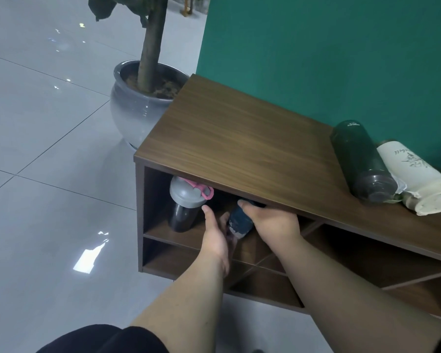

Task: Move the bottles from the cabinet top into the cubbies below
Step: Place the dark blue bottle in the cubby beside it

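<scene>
**A:** What is the furniture like?

**B:** A low cabinet [239, 138] of dark wood-grain laminate with a flat, smooth top stands against a matte teal wall [329, 52]. Below the top are open cubbies, some square, some split by diagonal boards.

**A:** Where are the bottles?

**B:** Two lie on their sides at the far right of the top, touching each other: a dark green cylinder bottle [362, 161] with a translucent grey cap end, and a cream bottle [418, 177] with printed lettering and a line drawing. A shaker bottle [186, 202] stands upright in the upper left cubby [153, 200]; its body is dark, its lid grey and domed with a pink flip tab.

**A:** And the hands?

**B:** Both bare forearms reach into that same cubby. The right hand [273, 220] is wrapped around a dark blue bottle [239, 220], tilted, its pale lower end pointing toward the person, just right of the shaker. The left hand [214, 233] is loosely curled beside the blue bottle's lower end; whether it touches it cannot be told.

**A:** Anything around it?

**B:** Glossy grey floor tiles [49, 149], and a round glazed grey pot [138, 108] holding a rough tree trunk, beside the cabinet's left end.
</scene>
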`<state>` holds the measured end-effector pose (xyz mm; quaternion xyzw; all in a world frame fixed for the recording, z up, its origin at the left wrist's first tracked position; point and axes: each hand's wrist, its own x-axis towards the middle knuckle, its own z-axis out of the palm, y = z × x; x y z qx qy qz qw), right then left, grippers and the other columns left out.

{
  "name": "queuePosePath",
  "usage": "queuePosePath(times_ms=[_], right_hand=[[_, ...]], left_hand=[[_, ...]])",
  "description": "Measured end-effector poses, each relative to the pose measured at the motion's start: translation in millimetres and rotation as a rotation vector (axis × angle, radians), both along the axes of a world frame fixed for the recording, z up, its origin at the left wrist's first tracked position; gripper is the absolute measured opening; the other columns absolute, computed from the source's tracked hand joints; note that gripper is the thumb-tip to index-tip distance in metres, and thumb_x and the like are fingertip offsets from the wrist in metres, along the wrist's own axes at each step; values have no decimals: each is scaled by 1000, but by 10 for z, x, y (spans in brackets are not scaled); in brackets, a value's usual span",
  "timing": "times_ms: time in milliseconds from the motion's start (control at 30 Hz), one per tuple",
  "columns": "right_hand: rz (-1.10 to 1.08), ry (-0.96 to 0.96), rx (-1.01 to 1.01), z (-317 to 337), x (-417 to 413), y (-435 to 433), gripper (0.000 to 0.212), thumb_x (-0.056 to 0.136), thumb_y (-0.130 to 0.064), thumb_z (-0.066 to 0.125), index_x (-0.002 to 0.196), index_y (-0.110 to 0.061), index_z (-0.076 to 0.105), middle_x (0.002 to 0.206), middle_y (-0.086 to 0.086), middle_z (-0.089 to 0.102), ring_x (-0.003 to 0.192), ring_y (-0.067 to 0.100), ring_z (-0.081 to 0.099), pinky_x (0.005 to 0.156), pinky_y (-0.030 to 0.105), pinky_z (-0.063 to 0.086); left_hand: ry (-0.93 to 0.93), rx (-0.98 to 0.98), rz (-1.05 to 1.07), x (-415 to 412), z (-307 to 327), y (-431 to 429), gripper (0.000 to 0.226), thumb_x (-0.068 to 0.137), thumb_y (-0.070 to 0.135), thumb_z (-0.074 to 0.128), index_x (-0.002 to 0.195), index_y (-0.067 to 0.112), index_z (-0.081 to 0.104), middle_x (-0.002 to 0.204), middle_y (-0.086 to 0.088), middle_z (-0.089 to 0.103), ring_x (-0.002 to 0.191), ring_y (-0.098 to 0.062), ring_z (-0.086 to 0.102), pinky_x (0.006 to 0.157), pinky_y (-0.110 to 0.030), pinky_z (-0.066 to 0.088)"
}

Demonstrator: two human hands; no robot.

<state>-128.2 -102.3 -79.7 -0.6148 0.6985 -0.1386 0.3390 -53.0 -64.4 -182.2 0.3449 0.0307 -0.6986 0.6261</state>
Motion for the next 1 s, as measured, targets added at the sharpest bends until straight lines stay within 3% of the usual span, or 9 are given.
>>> queuePosePath(times_ms=[67,167,267,433,567,733,867,900,1000], right_hand=[[15,-38,41,-3,-1,-56,66,90,-61,60,144,-24,50,151,-8,49,144,16,36,97,10,20],[78,210,68,-14,-28,-94,77,86,-72,54,148,-27,45,156,-5,44,146,22,35,113,27,25],[91,274,75,-12,-23,-124,78,87,-70,54,150,-26,42,159,-3,40,148,25,33,118,33,25],[111,336,46,-33,-33,-122,66,88,-70,51,136,-26,58,149,-1,54,140,26,44,114,34,34],[119,417,84,-98,-57,-97,71,85,-76,44,121,-19,67,129,5,68,123,29,59,102,32,44],[16,78,-100,-149,-208,100,55,79,-60,69,110,-14,70,110,5,73,108,29,67,89,32,49],[22,-177,-48,-222,-462,495,85,79,-46,73,149,-19,35,145,0,52,130,22,56,110,44,42],[58,-187,-3,-255,-539,601,86,81,-44,72,153,-22,30,149,0,49,133,20,52,113,43,39],[147,-157,84,-335,-794,885,67,86,-37,71,147,-26,44,143,-5,55,129,12,54,113,36,38]], left_hand=[[-12,-7,-16,5,-21,-25,99,86,84,19,155,14,31,156,-14,43,141,-29,44,118,-38,31],[29,-24,-40,7,-61,-41,101,83,87,21,156,17,30,158,-14,39,144,-31,40,122,-40,23],[29,-36,-51,-10,-56,-40,100,83,86,23,155,18,31,160,-13,38,147,-31,35,123,-41,19],[5,-30,-48,-27,-94,-65,98,81,87,24,155,22,33,157,-12,42,147,-32,33,121,-39,20],[-186,-2,-104,2,-129,-38,102,79,89,13,152,23,40,149,-11,53,141,-26,44,117,-36,23],[-266,33,-119,-19,-30,67,107,71,95,19,147,24,47,137,-8,64,129,-22,55,117,-42,23],[-264,98,-118,-55,183,299,79,92,76,19,127,19,61,110,-6,71,91,-14,63,80,-37,45],[-269,107,-150,-58,214,380,85,87,81,24,127,16,62,119,-11,69,95,-18,65,78,-37,49],[-340,153,-220,-113,304,572,112,61,98,37,133,16,62,133,-13,66,118,-28,62,101,-46,48]])
